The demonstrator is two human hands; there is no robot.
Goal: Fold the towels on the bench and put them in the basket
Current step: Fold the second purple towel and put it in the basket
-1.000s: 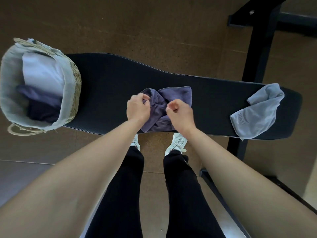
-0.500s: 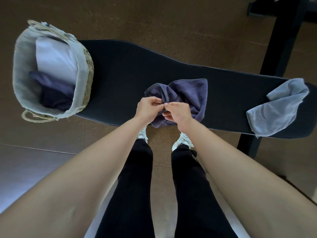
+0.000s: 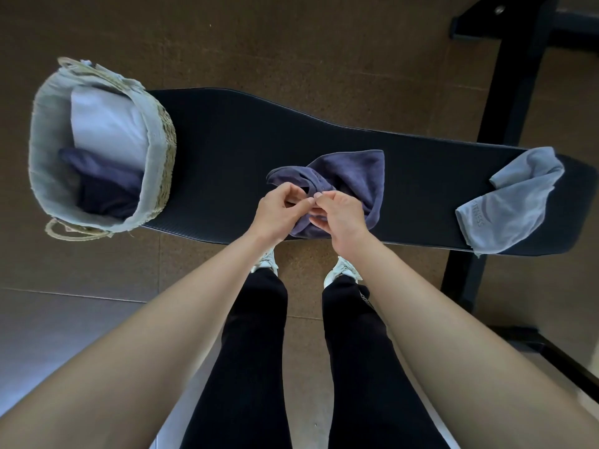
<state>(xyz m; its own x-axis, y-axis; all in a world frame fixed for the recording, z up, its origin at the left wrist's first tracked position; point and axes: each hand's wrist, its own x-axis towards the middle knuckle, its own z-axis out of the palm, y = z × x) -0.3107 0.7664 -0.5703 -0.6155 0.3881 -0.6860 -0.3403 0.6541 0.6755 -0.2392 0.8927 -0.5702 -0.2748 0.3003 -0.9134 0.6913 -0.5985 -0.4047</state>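
Pinching a fold of the bunched purple towel [image 3: 353,176], your left hand [image 3: 275,212] and right hand [image 3: 340,218] meet thumb to thumb, fingers [image 3: 327,197] curled on the cloth. The towel lies mid-table [image 3: 243,150], by the near edge. At 9 o'clock from it the lined basket [image 3: 42,150] stands on the table's end, holding a white folded towel [image 3: 107,124] and a dark one [image 3: 103,186]. At 3 o'clock a grey towel [image 3: 515,202] lies crumpled, well apart.
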